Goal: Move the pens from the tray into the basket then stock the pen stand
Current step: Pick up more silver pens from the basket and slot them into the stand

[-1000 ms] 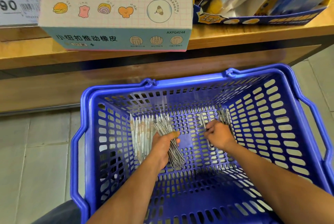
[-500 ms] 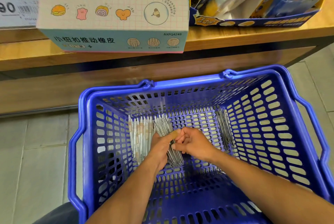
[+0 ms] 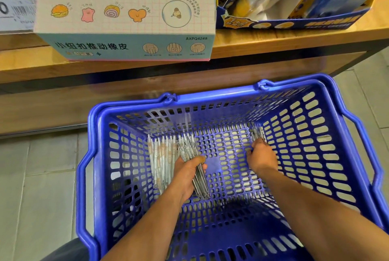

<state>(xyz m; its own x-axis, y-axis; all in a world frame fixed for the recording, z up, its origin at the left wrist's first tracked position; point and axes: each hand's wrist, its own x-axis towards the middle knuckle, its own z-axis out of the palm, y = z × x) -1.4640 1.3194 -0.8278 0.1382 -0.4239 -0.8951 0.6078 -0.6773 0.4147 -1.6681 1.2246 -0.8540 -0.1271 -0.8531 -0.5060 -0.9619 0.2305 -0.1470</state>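
A blue plastic basket (image 3: 214,98) with perforated walls stands on the floor below me. Both my arms reach down into it. My left hand (image 3: 187,174) grips a thick bundle of clear pens (image 3: 189,151) that sticks out above and below my fist. A row of pale pens (image 3: 161,155) lies on the basket floor just left of that hand. My right hand (image 3: 262,156) is at the right side of the basket floor, its fingers curled over a small bunch of clear pens (image 3: 256,131) lying by the right wall.
A wooden shelf (image 3: 273,43) runs across the top, right behind the basket. On it sit a pastel eraser display box (image 3: 126,25) and a dark blue display box (image 3: 294,8) of packaged goods. Grey floor tiles (image 3: 37,187) lie left of the basket.
My right hand left the bundle in my left hand and moved back to the pens at the basket's right wall. The left hand stayed put with its bundle.
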